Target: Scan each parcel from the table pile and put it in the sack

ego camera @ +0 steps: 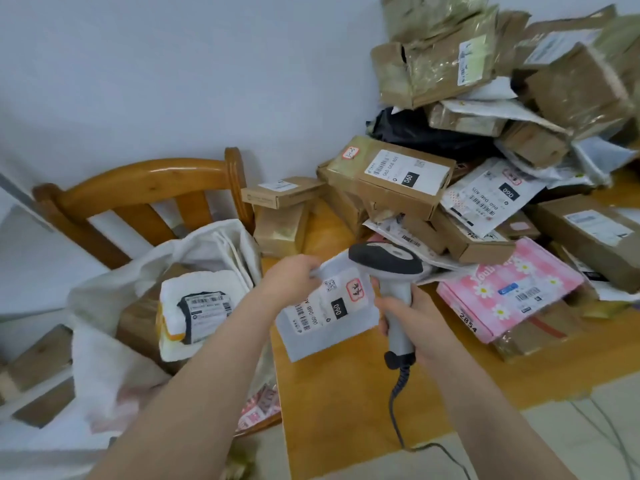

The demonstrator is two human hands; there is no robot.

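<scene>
White plastic, label [341, 299] up: a flat mailer [325, 336] hangs just above the near-left corner of the table [346, 403], pinched at its far-left corner between the thumb and curled fingers of the left hand [294, 277]. The label's print runs on a slant, from the barcode [300, 317] at the near-left end up toward the far right, so the mailer's long axis points roughly from the left forearm toward the pile. The right hand [412, 327] is wrapped firmly round the grey handle of a scanner [388, 263], whose dark head sits close over the mailer's far-right corner; whether it touches the plastic cannot be told. The head appears to face left and down, and the barcode lies to its left and nearer the person, so a scan seems to call for a small tilt of the head toward that end, or a slide of the mailer to the right. A coiled cable [398, 407] drops from the handle across the table. Left of the mailer, just past the table's edge, the white sack [100, 306] gapes open on a wooden chair [145, 181], other parcels inside; the left hand is the nearer to it and looks the one to carry the mailer across. Right and behind, the pile [391, 181] of brown boxes and bags rises against the wall, a pink box [491, 282] at its foot.
</scene>
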